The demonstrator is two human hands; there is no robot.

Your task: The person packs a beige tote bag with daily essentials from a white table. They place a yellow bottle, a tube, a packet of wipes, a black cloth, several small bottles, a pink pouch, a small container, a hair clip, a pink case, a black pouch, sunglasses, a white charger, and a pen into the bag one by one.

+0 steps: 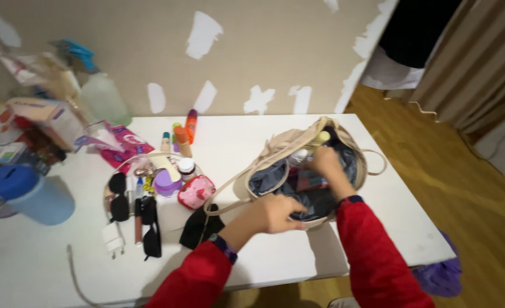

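A beige handbag lies open on the white table, its grey lining showing. My left hand grips the bag's near rim and holds it open. Inside the bag my right hand reaches among small items; its fingers are curled around something I cannot make out. A pale yellow tube pokes out at the bag's far edge. Both arms wear red sleeves.
Left of the bag lie a pink pouch, a black pouch, sunglasses, a white charger, a purple jar and upright tubes. A blue jug, spray bottle and boxes crowd the left side. Wooden floor lies right.
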